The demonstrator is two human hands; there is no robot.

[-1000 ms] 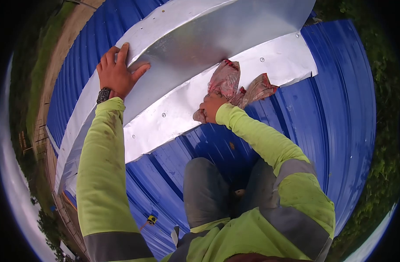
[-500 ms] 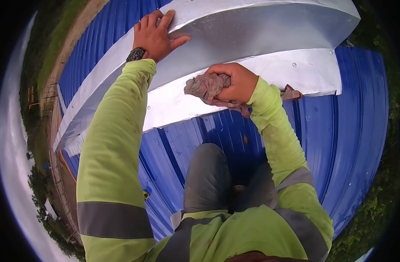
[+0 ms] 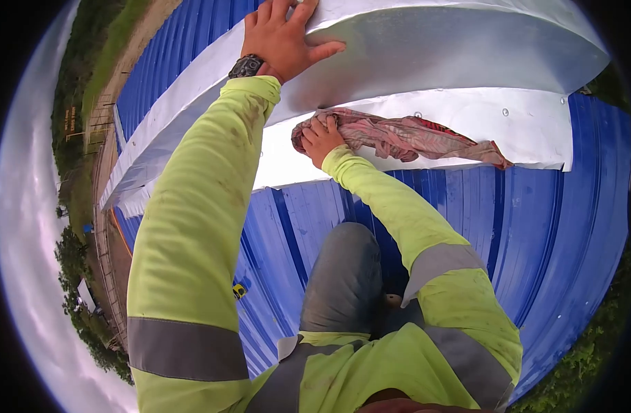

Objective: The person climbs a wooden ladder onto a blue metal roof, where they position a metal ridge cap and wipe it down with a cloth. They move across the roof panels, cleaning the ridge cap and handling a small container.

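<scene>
The rag (image 3: 412,138) lies stretched along the lower silver flashing (image 3: 529,124), beneath the raised upper sheet (image 3: 453,55). The right hand (image 3: 320,138) grips its left end, fingers curled; the left hand (image 3: 284,38) presses open and flat on the upper sheet. Wiping likely goes best with firm, even passes along the flashing, sheet held clear

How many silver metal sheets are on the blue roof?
2: the upper sheet under the left hand, and the lower sheet beneath the rag. More may be hidden.
</scene>
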